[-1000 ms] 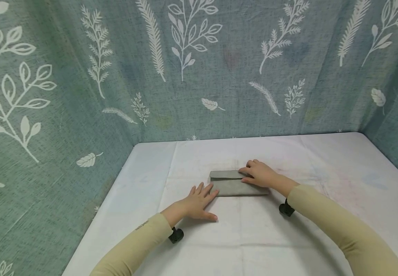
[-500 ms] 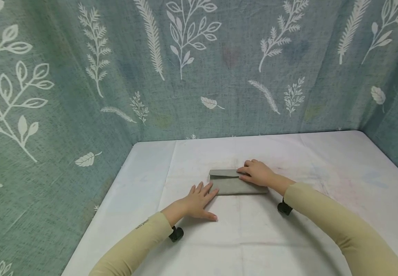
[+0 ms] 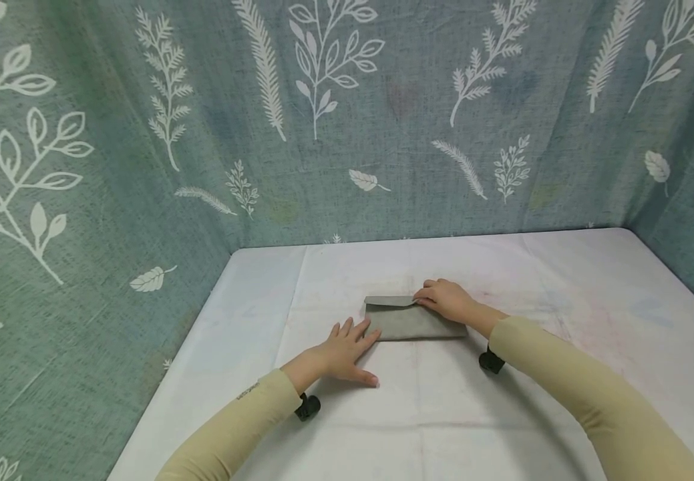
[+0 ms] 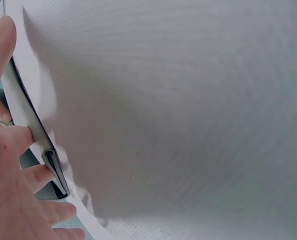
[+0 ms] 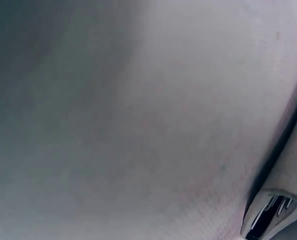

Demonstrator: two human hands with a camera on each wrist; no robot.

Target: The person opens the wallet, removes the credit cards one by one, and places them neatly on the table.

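A flat grey pouch (image 3: 409, 326) lies on the white cloth, its long side running left to right. Along its far side is a folded flap (image 3: 385, 301). My left hand (image 3: 342, 351) is spread, with fingertips on the pouch's left end; in the left wrist view its fingers (image 4: 37, 177) overlap that end. My right hand (image 3: 450, 300) pinches the flap's edge right of the middle, and the flap is lifted there. In the right wrist view the pouch's open end (image 5: 273, 212) shows thin, shiny strips inside a dark gap; the right hand is out of that view.
A white cloth (image 3: 473, 427) covers the table, with faint stains and crease lines. A green-blue curtain (image 3: 407, 180) with white leaf prints hangs behind and along both sides. Small black cameras sit at both wrists.
My right fingers have closed together on the flap and its edge has risen beside them. The left hand stays in place on the pouch.
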